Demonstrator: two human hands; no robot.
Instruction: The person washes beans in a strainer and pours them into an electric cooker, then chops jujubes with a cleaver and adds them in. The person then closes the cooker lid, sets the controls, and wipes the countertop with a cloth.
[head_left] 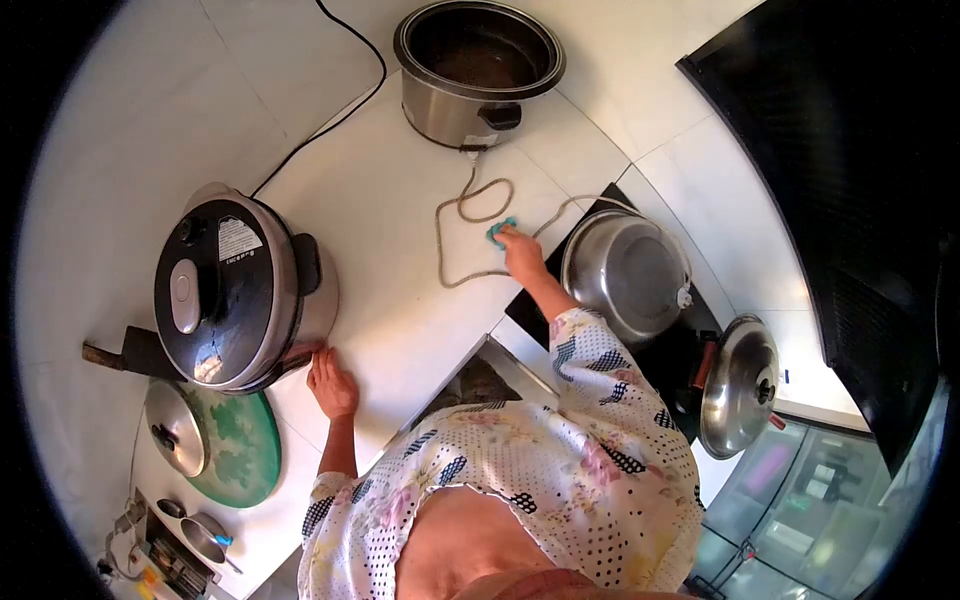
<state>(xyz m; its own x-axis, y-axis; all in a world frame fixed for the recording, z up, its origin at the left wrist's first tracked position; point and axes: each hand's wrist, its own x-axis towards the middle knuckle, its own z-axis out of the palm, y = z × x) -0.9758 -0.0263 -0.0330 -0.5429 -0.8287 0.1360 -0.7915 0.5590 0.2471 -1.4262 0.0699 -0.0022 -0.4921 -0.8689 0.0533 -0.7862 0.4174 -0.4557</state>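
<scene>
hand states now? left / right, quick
Left hand: open, flat on the counter beside the pressure cooker, holding nothing.
Right hand: closed on a teal cloth, pressed to the counter near the cord.

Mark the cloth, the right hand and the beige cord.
cloth [497,232], head view, on the teal bit showing beyond the fingers.
right hand [521,252], head view, on the back of the hand.
beige cord [441,225], head view, on the left side of its loop on the counter.
</scene>
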